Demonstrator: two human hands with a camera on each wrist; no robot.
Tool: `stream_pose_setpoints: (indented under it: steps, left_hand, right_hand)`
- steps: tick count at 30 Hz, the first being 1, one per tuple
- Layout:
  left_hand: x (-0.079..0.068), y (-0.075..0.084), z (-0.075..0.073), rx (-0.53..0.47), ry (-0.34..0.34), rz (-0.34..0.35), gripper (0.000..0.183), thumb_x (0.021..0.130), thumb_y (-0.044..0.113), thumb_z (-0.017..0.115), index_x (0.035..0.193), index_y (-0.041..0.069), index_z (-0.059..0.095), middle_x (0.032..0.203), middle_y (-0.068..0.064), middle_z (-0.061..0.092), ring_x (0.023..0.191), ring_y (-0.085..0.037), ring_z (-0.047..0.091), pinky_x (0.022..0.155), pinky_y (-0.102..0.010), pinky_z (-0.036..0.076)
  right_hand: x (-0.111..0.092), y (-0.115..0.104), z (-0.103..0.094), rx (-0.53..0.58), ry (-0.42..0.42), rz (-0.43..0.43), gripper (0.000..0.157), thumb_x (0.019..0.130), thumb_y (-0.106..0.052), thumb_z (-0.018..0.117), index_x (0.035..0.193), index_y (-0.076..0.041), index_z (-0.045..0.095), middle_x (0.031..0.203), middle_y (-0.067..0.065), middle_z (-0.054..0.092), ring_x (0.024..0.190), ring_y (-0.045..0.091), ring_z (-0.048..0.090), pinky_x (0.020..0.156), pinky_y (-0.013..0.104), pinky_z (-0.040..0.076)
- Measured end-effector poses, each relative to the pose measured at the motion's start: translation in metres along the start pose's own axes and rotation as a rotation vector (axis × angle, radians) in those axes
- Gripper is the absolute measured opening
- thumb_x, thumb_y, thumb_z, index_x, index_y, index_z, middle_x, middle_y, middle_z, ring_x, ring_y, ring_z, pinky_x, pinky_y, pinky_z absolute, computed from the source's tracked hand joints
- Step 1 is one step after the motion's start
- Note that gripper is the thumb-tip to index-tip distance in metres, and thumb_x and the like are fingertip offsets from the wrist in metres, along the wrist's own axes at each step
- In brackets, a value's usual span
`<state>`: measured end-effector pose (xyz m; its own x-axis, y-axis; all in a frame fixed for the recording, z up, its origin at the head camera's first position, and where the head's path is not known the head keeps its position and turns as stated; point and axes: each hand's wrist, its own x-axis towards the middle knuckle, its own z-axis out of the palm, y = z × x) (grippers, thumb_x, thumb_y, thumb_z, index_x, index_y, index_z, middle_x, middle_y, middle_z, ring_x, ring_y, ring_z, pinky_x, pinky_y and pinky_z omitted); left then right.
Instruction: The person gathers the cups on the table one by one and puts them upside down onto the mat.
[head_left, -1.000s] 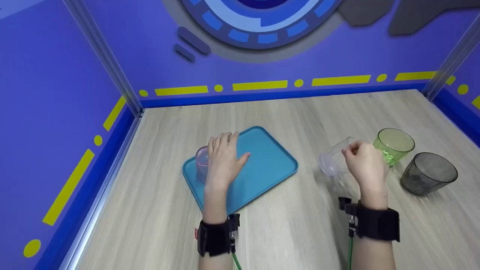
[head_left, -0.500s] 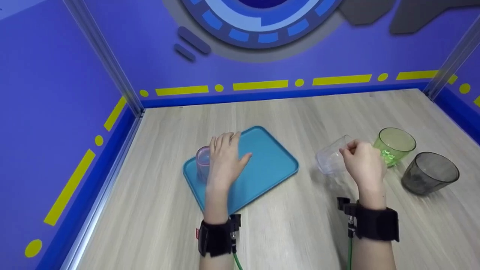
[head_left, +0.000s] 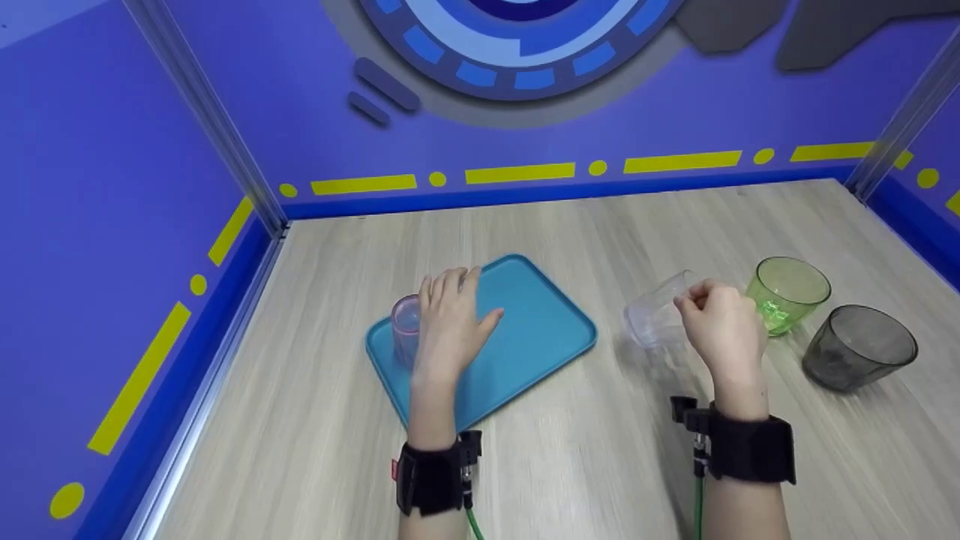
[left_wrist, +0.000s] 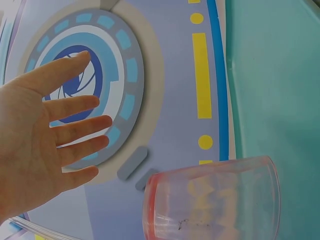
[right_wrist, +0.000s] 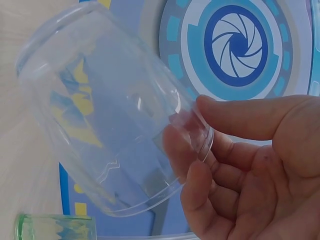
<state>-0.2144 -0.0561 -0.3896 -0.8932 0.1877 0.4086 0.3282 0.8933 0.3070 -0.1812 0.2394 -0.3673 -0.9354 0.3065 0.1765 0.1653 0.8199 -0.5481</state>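
Observation:
By its rim, my right hand (head_left: 724,330) pinches a clear cup (head_left: 654,313) between thumb and fingers; the cup tilts, its base toward the lower left. In the right wrist view the thumb lies outside the rim of the clear cup (right_wrist: 110,115) and fingertips show through its wall. My left hand (head_left: 452,326) hovers over the blue tray (head_left: 532,322), fingers spread and holding nothing. Beside it a pink-rimmed clear cup (head_left: 406,330) stands on the tray, partly hidden by the hand. The left wrist view shows this pink-rimmed cup (left_wrist: 215,200) apart from the fingers.
A green cup (head_left: 789,289) stands just right of my right hand, with a dark grey cup (head_left: 859,349) nearer the table's right side. Blue-purple panels (head_left: 300,112) wall in the wooden table (head_left: 570,465) at the back and sides.
My right hand has shifted slightly left, carrying the tilted clear cup with it. The left hand and the pink-rimmed cup stay almost where they were.

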Motion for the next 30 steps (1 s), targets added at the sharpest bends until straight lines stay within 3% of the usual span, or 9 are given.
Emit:
stream_pose_setpoints:
  steps: [30]
  left_hand:
    - [-0.001, 0.006, -0.003, -0.017, 0.008, 0.026, 0.06, 0.082, 0.036, 0.066, 0.131, 0.007, 0.047, 0.129, -0.012, 0.048, 0.124, -0.029, 0.04, 0.109, -0.047, 0.02]
  right_hand:
    - [-0.003, -0.011, 0.006, 0.078, 0.067, -0.094, 0.022, 0.086, -0.019, 0.058, 0.09, 0.002, 0.065, 0.083, 0.018, 0.067, 0.073, 0.034, 0.062, 0.064, 0.045, 0.046]
